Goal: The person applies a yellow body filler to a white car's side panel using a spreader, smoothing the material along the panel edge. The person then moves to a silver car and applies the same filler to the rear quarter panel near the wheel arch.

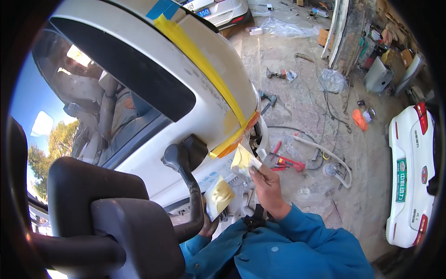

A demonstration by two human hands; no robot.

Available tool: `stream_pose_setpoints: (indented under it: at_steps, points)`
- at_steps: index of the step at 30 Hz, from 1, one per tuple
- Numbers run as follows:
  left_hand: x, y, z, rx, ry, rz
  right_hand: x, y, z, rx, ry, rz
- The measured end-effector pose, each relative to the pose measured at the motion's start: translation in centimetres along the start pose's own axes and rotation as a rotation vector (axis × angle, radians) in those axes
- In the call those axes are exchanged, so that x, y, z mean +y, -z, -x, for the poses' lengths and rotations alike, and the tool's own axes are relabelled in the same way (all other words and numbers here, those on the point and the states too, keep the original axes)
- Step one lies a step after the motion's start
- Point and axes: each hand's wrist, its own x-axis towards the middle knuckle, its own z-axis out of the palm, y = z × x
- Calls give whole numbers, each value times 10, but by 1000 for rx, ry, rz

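Note:
My right hand [269, 188] pinches a putty spreader [241, 162] with pale yellow paste on its blade, close to the front corner of a white vehicle [195, 132]. Lower and to the left, my left hand [210, 228] holds a flat mixing board [218, 199] that carries a mound of yellow putty. The board and a black mirror arm cover part of that hand. Yellow masking tape [204, 69] runs along the vehicle's panel and bends back at its lower corner. Orange-brown patches [251, 122] show beside the tape at that corner.
A black mirror [134, 237] on a bent arm stands close at the left. Red-handled tools [289, 162], a hose [325, 151], power tools [276, 73] and cables lie on the dusty floor. A white car bumper [411, 174] is at the right; another white car [218, 14] stands behind.

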Motion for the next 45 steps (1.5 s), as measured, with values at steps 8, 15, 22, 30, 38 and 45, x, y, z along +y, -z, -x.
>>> stream_pose_setpoints:
  at_steps: [8, 15, 22, 30, 38, 45]
  points:
    - [-17, -55, -33, 17, 26, 122, -48, 28, 21, -165, 383, 611]
    - [-29, -78, -40, -3, -71, 38, -73, 62, 16, -22, 638, 943]
    - [-37, -82, -38, 62, -126, 51, -68, 55, 17, -274, 805, 1127]
    - [-31, -64, -16, 167, -177, 47, -68, 37, -31, 33, 459, 581]
    - [-19, -12, 25, 315, -214, 49, -9, -33, -119, 259, 679, 498]
    - [-11, 56, 40, 313, -204, -51, 14, -61, -139, 389, 794, 581]
